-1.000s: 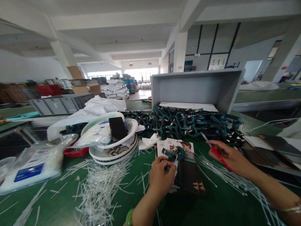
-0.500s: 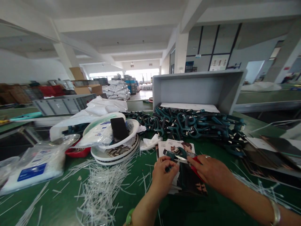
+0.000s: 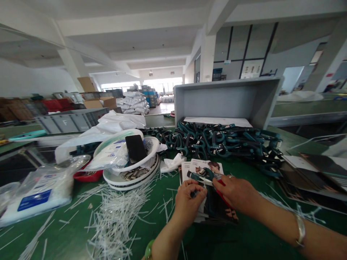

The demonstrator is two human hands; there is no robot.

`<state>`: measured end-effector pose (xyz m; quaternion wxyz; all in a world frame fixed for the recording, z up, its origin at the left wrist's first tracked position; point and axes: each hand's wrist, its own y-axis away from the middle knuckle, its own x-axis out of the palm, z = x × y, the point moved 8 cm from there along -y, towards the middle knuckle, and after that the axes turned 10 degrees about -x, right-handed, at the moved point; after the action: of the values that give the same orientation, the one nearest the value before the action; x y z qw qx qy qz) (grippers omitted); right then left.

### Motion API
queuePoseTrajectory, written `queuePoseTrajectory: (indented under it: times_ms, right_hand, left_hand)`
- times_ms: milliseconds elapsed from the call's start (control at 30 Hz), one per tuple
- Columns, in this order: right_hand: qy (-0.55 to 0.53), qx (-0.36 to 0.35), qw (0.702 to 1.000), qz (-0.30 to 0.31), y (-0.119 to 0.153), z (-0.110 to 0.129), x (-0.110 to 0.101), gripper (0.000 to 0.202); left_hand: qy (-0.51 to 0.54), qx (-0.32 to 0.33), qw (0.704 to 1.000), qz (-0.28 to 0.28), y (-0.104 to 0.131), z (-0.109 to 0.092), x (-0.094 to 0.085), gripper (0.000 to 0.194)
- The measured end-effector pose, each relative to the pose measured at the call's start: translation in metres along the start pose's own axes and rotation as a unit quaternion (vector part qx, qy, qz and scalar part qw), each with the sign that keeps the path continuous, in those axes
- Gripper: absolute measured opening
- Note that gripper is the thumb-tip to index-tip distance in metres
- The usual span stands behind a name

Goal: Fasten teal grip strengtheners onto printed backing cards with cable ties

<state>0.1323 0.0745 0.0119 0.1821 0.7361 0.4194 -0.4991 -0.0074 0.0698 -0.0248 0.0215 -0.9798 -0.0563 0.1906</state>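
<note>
My right hand is wrapped round the red handles of a pair of scissors. Their shiny blades point left across a teal-and-black hand tool lying on a stack of printed cards. Just left of the blades, my left hand is closed in a pinch beside that tool. What sits between its thumb and fingertips is mostly hidden. Part of the tool is covered by my hands.
Behind the cards lies a heap of similar teal tools before a tipped grey crate. Loose white plastic strips spread left, near stacked white bowls with a phone. More printed cards lie right.
My right forearm has shifted up and left, and the scissors have moved slightly left over the tool. My left hand stays pinched in nearly the same place.
</note>
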Motion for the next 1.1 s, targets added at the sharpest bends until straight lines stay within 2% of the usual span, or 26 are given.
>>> queuePoseTrajectory:
  times_ms: [233, 367, 433, 533, 567, 600, 667, 733, 833, 1100]
  right_hand:
    - [-0.036, -0.024, 0.999, 0.008, -0.002, -0.002, 0.003, 0.026]
    - [-0.119, -0.009, 0.993, 0.025, 0.004, -0.010, 0.001, 0.021]
    - [-0.197, 0.004, 0.980, 0.025, 0.007, -0.017, -0.006, 0.017]
    - [-0.293, 0.013, 0.953, 0.077, 0.005, -0.022, -0.016, 0.027]
    - [-0.310, 0.011, 0.944, 0.110, 0.002, -0.022, -0.018, 0.034]
    - [-0.319, 0.007, 0.937, 0.143, -0.001, -0.021, -0.019, 0.038]
    - [-0.324, -0.003, 0.927, 0.188, -0.009, -0.018, -0.022, 0.039]
    - [-0.322, -0.008, 0.924, 0.205, -0.020, -0.016, -0.024, 0.040]
    - [-0.328, -0.017, 0.916, 0.229, -0.032, -0.013, -0.020, 0.045]
    - [-0.385, -0.067, 0.876, 0.283, -0.050, -0.007, -0.013, 0.053]
  left_hand:
    - [0.049, -0.007, 0.999, -0.009, 0.001, 0.000, -0.001, 0.012]
    - [0.151, -0.077, 0.985, -0.016, -0.009, 0.018, -0.007, 0.023]
    - [0.156, -0.110, 0.980, -0.048, -0.015, 0.028, -0.022, 0.030]
    - [0.027, -0.107, 0.983, -0.148, -0.019, 0.028, -0.058, 0.051]
    - [-0.027, -0.102, 0.984, -0.142, -0.019, 0.025, -0.062, 0.055]
    - [-0.076, -0.098, 0.986, -0.112, -0.019, 0.022, -0.061, 0.054]
    - [-0.150, -0.086, 0.985, -0.028, -0.016, 0.015, -0.051, 0.041]
    - [-0.191, -0.075, 0.979, 0.015, -0.010, 0.009, -0.042, 0.032]
    - [-0.199, -0.078, 0.977, 0.023, -0.006, 0.006, -0.037, 0.029]
    - [-0.177, -0.096, 0.979, 0.040, -0.012, 0.015, -0.037, 0.032]
